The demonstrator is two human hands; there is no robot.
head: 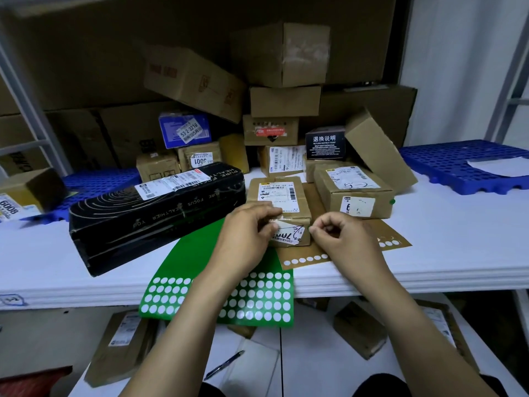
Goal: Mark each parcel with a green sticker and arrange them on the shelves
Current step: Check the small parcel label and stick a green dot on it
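Parcels crowded the white worktop (458,239), and the one in hand was a small brown cardboard parcel (279,207) lying flat near the front edge, its printed label facing up. It sat partly on a brown backing sheet (303,257) punched with white circles, just beside a long black box (154,213).

The left hand (249,233) gripped the parcel at its near upper edge, fingers curled over the taped seam. The right hand (340,236) hovered at the parcel's near right corner with its fingers curled and thumb and forefinger pressed together. Whether a sticker lay between them could not be made out.

A glossy green sticker sheet (194,253) hung over the worktop's edge under the left wrist, most of its dots already peeled.

The parcel looked light and stiff, a box that would keep its shape under a firm pinch. Its taped faces were probably slick, so holding it by two opposite sides, or bracing the top as the left hand did, seemed the soundest hold. The loose paper label on its near face appeared creased and could tear if dragged. Bare cardboard looked the better spot for a dot.
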